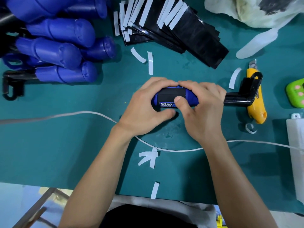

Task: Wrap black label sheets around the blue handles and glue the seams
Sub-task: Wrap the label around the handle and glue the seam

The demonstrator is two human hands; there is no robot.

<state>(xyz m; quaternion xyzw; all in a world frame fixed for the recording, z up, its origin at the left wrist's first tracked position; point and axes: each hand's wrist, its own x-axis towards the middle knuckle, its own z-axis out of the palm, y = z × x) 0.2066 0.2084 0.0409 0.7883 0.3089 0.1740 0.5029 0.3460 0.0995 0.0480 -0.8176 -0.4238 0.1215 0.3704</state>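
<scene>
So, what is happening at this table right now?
A person is pressing a black label sheet around a blue handle with both hands: left hand, right hand. The handle lies on the green table. More blue handles are piled at the far left, and a stack of label sheets waits behind. A yellow utility knife lies to the right.

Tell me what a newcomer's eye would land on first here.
Both hands, left hand and right hand, press a black label sheet around a blue handle at the centre of the green table. A pile of blue handles fills the far left, with a fanned stack of black label sheets beside it.
</scene>
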